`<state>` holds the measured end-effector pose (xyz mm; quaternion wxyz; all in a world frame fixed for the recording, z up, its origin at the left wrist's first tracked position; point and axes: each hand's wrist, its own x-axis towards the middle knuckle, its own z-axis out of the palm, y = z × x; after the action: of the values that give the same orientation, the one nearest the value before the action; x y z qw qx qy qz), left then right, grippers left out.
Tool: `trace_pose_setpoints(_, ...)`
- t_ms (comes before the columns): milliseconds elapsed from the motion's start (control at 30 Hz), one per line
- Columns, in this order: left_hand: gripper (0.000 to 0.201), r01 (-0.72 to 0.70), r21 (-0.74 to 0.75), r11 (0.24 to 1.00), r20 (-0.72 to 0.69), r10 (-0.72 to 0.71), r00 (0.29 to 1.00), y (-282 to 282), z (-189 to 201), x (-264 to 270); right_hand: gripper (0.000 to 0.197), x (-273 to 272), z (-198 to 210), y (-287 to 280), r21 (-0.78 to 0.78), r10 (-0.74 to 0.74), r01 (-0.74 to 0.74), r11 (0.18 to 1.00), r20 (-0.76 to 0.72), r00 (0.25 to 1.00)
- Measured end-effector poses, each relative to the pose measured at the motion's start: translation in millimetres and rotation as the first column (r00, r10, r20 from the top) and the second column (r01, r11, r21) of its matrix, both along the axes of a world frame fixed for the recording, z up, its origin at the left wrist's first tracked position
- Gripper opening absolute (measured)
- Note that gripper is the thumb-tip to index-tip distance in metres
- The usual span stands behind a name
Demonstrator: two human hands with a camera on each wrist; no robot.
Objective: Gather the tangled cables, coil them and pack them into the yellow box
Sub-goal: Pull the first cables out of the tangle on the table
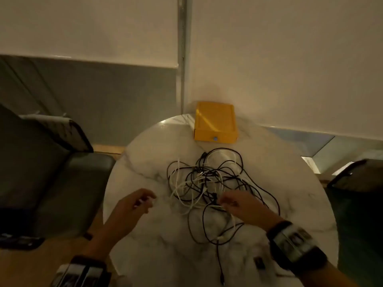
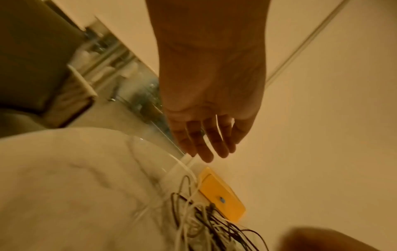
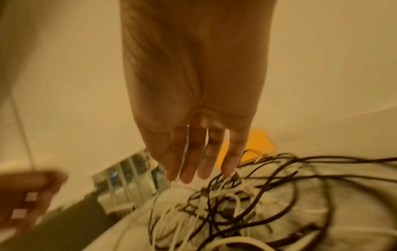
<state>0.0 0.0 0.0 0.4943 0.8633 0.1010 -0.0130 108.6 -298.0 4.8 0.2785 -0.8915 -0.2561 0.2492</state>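
Note:
A tangle of black and white cables lies in the middle of a round marble table. The open yellow box stands at the table's far edge, against the wall. My left hand hovers left of the tangle; the left wrist view shows this left hand with straight fingers, holding nothing. My right hand is at the near edge of the tangle. In the right wrist view the right hand points straight fingers down at the cables; a grip does not show. The box lies beyond.
A grey upholstered chair stands close to the table's left side and a dark chair to its right. A small dark object lies on the table near my right wrist. One black cable trails off the front edge.

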Motion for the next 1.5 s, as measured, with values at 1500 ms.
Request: trace_pose_setpoints(1500, 0.035, 0.044, -0.285, 0.957, 0.805, 0.214, 0.553, -86, 214, 121, 0.037, 62, 134, -52, 0.647, -0.476, 0.564, 0.514, -0.331, 0.814)
